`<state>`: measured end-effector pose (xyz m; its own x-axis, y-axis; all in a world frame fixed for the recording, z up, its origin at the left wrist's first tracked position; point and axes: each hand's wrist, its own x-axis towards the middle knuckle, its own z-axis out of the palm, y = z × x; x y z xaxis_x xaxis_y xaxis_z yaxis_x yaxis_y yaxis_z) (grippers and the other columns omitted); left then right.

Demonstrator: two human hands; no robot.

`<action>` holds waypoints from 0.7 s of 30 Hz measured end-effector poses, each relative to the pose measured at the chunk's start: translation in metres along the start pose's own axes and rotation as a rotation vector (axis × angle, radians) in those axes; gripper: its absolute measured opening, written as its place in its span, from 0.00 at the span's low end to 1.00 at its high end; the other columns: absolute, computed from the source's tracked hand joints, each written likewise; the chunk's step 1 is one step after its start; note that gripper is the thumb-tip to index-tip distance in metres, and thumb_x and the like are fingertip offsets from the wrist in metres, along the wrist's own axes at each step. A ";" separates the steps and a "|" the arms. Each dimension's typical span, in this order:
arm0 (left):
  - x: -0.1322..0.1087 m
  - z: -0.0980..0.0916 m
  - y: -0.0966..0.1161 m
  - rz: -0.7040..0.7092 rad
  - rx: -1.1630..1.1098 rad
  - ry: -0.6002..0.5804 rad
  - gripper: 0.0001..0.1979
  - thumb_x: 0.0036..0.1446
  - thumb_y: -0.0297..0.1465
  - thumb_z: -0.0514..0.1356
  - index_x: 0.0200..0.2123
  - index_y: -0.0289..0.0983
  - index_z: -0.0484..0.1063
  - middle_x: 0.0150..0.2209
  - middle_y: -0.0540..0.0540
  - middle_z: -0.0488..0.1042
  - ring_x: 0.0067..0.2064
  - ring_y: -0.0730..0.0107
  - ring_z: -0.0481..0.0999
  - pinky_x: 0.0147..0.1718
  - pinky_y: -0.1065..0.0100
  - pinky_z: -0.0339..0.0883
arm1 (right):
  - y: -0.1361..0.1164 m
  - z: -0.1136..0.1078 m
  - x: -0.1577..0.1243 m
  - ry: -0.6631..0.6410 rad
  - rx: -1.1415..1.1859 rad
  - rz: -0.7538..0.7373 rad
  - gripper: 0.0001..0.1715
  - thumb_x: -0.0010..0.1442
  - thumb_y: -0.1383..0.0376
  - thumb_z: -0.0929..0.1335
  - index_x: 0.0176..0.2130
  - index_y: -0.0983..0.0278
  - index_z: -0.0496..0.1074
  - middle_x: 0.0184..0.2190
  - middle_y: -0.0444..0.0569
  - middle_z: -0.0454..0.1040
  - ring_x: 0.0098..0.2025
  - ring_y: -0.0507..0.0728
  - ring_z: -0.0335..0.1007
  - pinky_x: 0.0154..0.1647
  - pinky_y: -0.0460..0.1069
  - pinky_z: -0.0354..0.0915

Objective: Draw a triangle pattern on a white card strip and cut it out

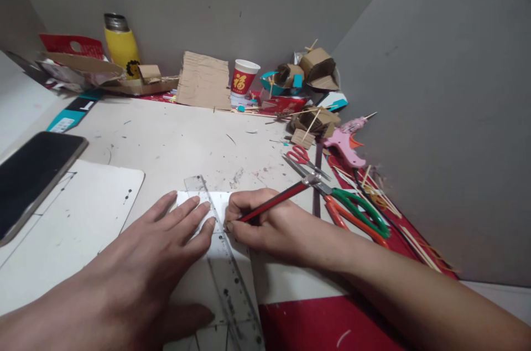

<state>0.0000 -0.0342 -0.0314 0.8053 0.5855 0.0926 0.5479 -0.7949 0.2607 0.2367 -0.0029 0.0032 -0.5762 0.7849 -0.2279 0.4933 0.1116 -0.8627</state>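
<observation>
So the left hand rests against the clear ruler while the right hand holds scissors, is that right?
Not quite: the head view shows the right hand holding a pencil instead. The left hand does rest against the clear ruler.

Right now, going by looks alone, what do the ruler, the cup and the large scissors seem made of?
Ruler: likely clear, smooth plastic; the white sheet shows through.
Cup: probably paper, smooth and printed, pale-rimmed; plastic is possible.
Large scissors: blades look grey metal; glossy green and orange handles suggest plastic.
</observation>
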 end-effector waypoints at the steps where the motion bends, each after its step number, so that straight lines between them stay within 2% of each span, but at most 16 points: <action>1: 0.000 0.000 0.000 -0.001 -0.004 0.001 0.45 0.45 0.45 0.68 0.65 0.36 0.62 0.67 0.36 0.63 0.67 0.41 0.61 0.68 0.41 0.40 | 0.000 0.000 -0.001 -0.006 0.003 -0.007 0.11 0.54 0.75 0.64 0.25 0.63 0.61 0.22 0.38 0.60 0.25 0.49 0.54 0.26 0.44 0.55; 16: 0.000 -0.001 -0.001 0.005 -0.033 0.007 0.42 0.50 0.47 0.66 0.65 0.37 0.62 0.67 0.36 0.63 0.66 0.41 0.62 0.67 0.39 0.45 | -0.001 -0.001 -0.001 -0.022 0.016 -0.005 0.11 0.54 0.75 0.64 0.25 0.63 0.61 0.22 0.38 0.60 0.26 0.49 0.54 0.26 0.45 0.55; 21: 0.000 0.000 0.000 0.013 -0.017 -0.004 0.42 0.51 0.47 0.65 0.65 0.36 0.61 0.67 0.36 0.63 0.67 0.42 0.61 0.67 0.39 0.44 | -0.003 -0.002 -0.002 -0.018 0.013 0.002 0.11 0.54 0.75 0.64 0.25 0.63 0.61 0.22 0.38 0.60 0.25 0.48 0.54 0.26 0.44 0.55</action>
<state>0.0000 -0.0340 -0.0310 0.8135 0.5742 0.0926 0.5331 -0.7998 0.2759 0.2375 -0.0038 0.0070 -0.5870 0.7738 -0.2382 0.4860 0.1015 -0.8680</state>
